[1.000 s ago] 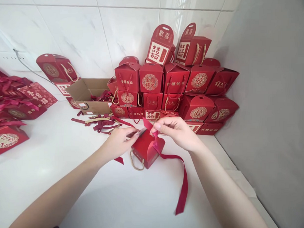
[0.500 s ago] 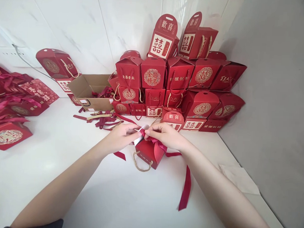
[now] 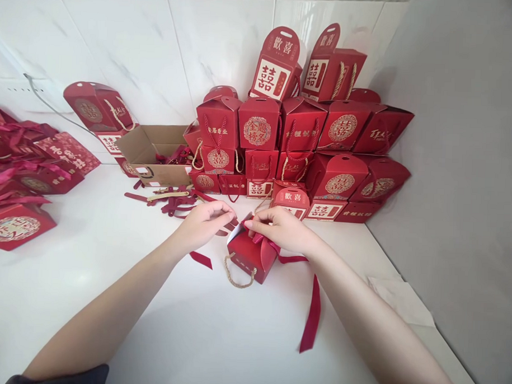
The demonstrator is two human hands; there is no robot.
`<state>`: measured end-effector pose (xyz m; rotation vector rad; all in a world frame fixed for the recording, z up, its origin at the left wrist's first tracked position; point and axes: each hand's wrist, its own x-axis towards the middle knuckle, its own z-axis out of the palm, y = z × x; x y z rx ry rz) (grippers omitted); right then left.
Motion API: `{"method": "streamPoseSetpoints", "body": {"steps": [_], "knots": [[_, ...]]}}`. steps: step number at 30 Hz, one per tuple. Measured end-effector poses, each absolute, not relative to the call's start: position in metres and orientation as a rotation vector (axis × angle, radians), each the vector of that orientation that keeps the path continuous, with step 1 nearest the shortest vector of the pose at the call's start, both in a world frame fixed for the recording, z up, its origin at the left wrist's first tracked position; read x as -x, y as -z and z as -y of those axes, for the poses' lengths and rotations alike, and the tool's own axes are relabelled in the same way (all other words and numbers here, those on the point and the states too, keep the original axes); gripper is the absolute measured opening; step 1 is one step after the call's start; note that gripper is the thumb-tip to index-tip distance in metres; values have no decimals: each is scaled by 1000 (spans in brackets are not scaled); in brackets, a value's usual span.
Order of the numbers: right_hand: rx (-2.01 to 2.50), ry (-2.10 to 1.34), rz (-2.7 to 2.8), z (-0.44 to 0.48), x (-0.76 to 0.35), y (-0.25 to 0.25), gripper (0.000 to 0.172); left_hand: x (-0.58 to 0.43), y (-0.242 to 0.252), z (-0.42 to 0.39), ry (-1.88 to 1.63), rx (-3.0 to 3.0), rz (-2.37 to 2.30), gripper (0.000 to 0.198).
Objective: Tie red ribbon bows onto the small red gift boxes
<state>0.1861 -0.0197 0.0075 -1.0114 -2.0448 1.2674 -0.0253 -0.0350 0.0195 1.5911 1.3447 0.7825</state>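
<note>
Small red gift box (image 3: 253, 262) on the white tabletop (image 3: 217, 336), centre of frame, tan rope handle (image 3: 240, 285) hanging at its lower left. Right hand (image 3: 277, 229) over the box top, thumb and finger pinching crimson ribbon (image 3: 311, 323) near the raised flap; a long tail trails right, down the frame. Left hand (image 3: 202, 221) just left of the box, fingers curled, thumb close to forefinger; cannot tell whether anything is between them. Step in hand, by my reading: working ribbon through the box top. Next move calls for a firm ribbon grip and a steadied box.
</note>
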Motion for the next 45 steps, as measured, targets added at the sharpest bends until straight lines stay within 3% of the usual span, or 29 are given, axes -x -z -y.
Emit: {"method": "streamPoseSetpoints", "body": {"steps": [11, 17, 29, 34, 39, 45], "knots": [[1173, -819, 2208, 27, -183, -10, 34, 25, -18, 35, -656, -1644, -1347, 41], [1025, -939, 2225, 29, -184, -14, 19, 26, -14, 33, -721, -1790, -1404, 32], [919, -1098, 2187, 29, -192, -17, 18, 17, -19, 42, -791, -1937, -1476, 35], [874, -1150, 2158, 24, -204, -23, 17, 38, -39, 33, -828, -1726, -1463, 33], [1040, -1080, 2186, 21, -237, -42, 22, 91, -67, 22, -841, -1647, -1632, 34], [1274, -1126, 2492, 23, -259, -49, 36, 127, -61, 14, -689, -1877, -2042, 28]]}}
